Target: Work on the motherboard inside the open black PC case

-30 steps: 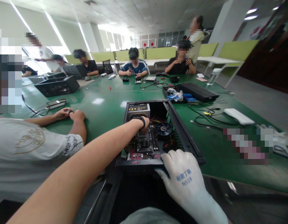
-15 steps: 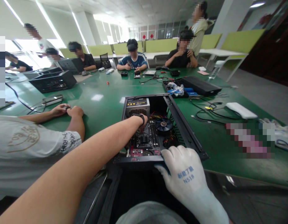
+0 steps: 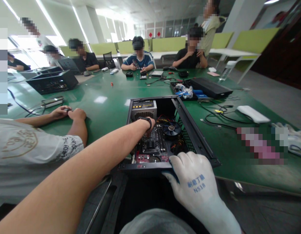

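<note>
An open black computer case [image 3: 197, 138] lies flat at the near edge of the green table [image 3: 108, 110]. Inside it are a motherboard [image 3: 154, 146], a round black cooler fan [image 3: 171, 129] and a grey power supply [image 3: 143, 109]. My bare left hand [image 3: 150, 125], a black band on its wrist, reaches down into the case onto the motherboard beside the fan; its fingers are hidden. My right hand [image 3: 193, 182] wears a white glove with blue print and grips the case's near rim, fingers curled over it.
A person in a white T-shirt [image 3: 23, 156] sits close on my left, hands [image 3: 67, 113] on the table. Several people sit at the far side. Another open case [image 3: 51, 83] stands far left. Black cables [image 3: 218, 118], a white device [image 3: 252, 114] and a black tray [image 3: 201, 89] lie right.
The view has tilted slightly, so the case sits a little higher in the picture. My two hands stay where they were on the case and motherboard.
</note>
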Tool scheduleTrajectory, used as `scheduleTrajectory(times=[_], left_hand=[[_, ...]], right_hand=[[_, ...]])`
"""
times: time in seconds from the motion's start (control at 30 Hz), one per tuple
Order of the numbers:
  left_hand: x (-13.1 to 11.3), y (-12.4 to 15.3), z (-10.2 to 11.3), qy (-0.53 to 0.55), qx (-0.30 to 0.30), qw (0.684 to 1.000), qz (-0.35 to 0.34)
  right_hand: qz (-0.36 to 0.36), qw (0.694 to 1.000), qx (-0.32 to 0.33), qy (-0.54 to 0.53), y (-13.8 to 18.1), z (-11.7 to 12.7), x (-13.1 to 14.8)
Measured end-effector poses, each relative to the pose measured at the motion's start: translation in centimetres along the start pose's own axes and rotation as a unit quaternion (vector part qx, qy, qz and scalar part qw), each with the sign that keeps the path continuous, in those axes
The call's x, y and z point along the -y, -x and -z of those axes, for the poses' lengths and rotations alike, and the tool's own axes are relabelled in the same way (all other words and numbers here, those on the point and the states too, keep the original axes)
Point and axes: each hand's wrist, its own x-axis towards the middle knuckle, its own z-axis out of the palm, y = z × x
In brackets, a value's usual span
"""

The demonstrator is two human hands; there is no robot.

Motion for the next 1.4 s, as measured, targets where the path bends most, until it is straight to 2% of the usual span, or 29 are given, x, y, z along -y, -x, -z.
scheduleTrajectory(times=[0.17,0.43,0.77,0.93,1.17,1.4], left_hand=[[-0.07,-0.16,-0.07,0.017,-0.008,1.0,0.005],[-0.12,-0.24,-0.12,-0.033,0.009,0.999,-0.009],[-0.11,0.08,0.11,-0.022,0.005,1.0,-0.015],[-0.09,-0.17,-0.01,0.009,-0.011,1.0,0.007],[-0.01,-0.28,-0.05,-0.013,0.006,1.0,-0.012],[0.07,-0.57,-0.29,0.016,-0.008,1.0,0.007]], right_hand=[[0.002,1.0,-0.002,0.0,0.0,-0.09,0.05],[0.001,1.0,0.0,0.0,0.11,-0.02,-0.07],[0.002,1.0,-0.002,0.001,0.06,0.05,-0.05],[0.002,1.0,0.001,0.004,0.16,-0.07,-0.08],[0.0,1.0,0.004,0.008,0.12,-0.04,0.01],[0.003,1.0,0.001,0.011,0.16,-0.16,-0.02]])
